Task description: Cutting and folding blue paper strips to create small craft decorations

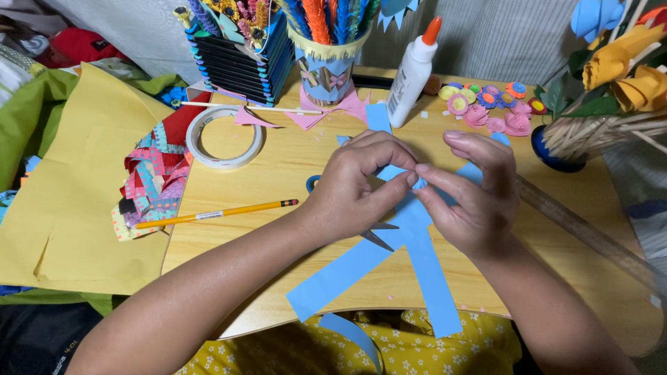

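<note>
My left hand (361,184) and my right hand (471,198) meet over the middle of a small wooden table (278,173). Both pinch a small piece of blue paper (419,182) between thumb and fingertips; how it is folded or rolled I cannot tell. Under the hands lie long blue paper strips (347,267) crossing each other, one reaching past the table's near edge. Scissors lie beneath my left hand, with a blue handle (312,183) and a blade tip (379,239) showing.
A yellow pencil (215,213) and tape roll (224,137) lie at the left, beside folded patterned paper (149,184) and a yellow sheet (69,194). A glue bottle (411,76), small paper flowers (486,104), a decorated cup (328,66) and a vase (556,153) stand behind. A wooden ruler (590,236) lies at the right.
</note>
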